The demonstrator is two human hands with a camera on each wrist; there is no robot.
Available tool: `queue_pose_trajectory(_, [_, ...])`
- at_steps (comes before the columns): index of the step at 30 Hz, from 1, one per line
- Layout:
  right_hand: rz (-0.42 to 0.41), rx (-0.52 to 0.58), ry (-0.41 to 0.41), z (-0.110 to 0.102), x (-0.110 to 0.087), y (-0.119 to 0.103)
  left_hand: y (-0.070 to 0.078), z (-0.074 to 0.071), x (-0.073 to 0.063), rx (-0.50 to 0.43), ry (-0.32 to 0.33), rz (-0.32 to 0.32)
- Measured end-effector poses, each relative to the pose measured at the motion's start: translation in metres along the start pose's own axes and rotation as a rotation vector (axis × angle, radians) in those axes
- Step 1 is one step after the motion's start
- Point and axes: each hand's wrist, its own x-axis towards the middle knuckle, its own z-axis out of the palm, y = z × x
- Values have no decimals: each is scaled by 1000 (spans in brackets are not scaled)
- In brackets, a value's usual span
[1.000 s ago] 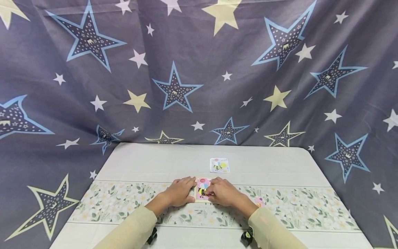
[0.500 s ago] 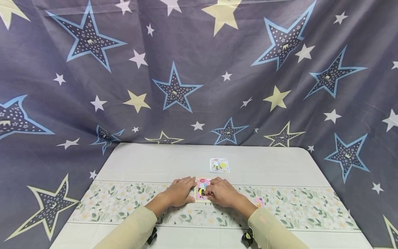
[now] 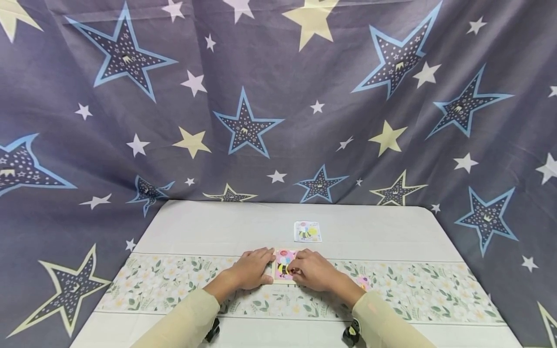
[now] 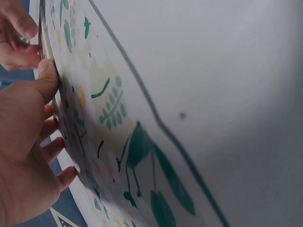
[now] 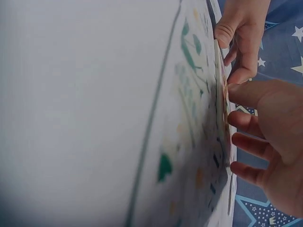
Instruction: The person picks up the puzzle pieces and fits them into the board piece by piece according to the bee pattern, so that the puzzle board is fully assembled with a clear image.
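Note:
A small bee jigsaw puzzle board, pink with a pale border, lies flat on the floral strip of the table. My left hand holds its left side, with the thumb at the near corner and fingers toward the far corner. Over the board's right part, my right hand bends its thumb and index finger together on a puzzle piece, largely hidden beneath them. The right wrist view shows the board edge-on, with the right thumb and other fingertips down at its surface.
Beyond the board lies a square card with a bee picture. A loose pink puzzle piece sits right of the right hand, partly behind the forearm. A star-patterned curtain hangs along the table's back edge.
My right hand shifts very slightly at the board, and a little more of the bee shows beside its fingers. The left hand, card and board stay in place.

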Motion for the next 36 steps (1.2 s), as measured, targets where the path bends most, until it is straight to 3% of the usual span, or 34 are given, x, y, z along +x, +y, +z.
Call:
queue_pose_trajectory(10, [44,-3,111,-12,-21,10,-1,-2,2,0,-4,-6])
queue_pose_trajectory(29, [241,-6,66,-31,-69,33,3,-3,-2,-37,-6,-9])
queue_pose_trajectory(36, [214,-32,122,-40,-89,48,1,-1,-1,-21,1,-10])
